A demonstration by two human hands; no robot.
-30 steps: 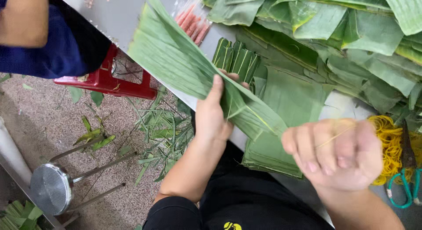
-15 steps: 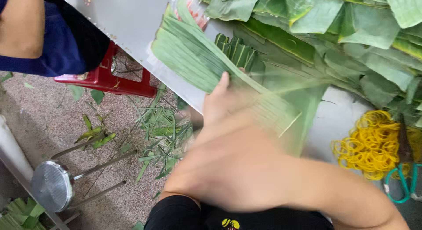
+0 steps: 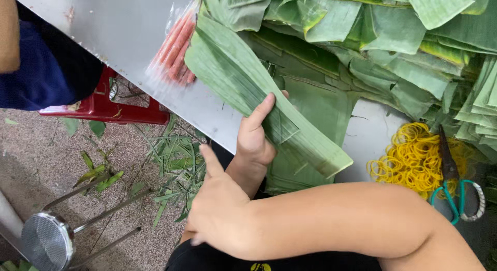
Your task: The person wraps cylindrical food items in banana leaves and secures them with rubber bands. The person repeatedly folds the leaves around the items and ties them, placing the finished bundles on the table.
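Long folded banana leaf: lying diagonally on metal bench, near edge, atop flat cut leaf pieces.
Left hand: clamped on leaf's near edge, thumb on top.
Right hand: crossed below left, fingers loosely spread, holding nothing.
Packet of pink sausages: touching leaf's upper end.
Yellow rubber bands, teal-handled scissors: right, well apart.
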